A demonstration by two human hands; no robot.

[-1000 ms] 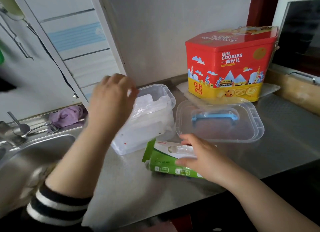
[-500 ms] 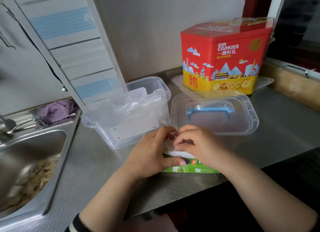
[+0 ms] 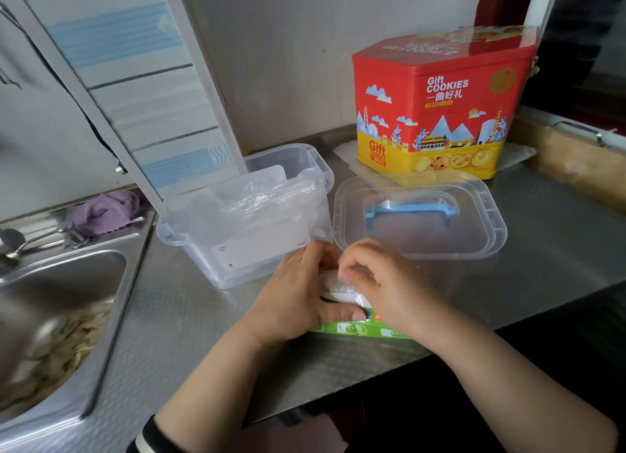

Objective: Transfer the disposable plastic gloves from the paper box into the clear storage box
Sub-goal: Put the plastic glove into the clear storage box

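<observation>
Head view, both hands point(image 3: 342, 283) curled, pinching gloves point(image 3: 333, 283) atop paper box point(image 3: 352, 329)

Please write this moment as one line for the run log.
left hand: holds paper box | right hand: pinches gloves | clear storage box: open, partly filled

Your one head-worn wide-angle view looks forward and down, close over the steel counter point(image 3: 176, 320). The steel sink point(image 3: 50, 317) sits at left of frame, the red cookie tin point(image 3: 437, 107) upper right.
</observation>
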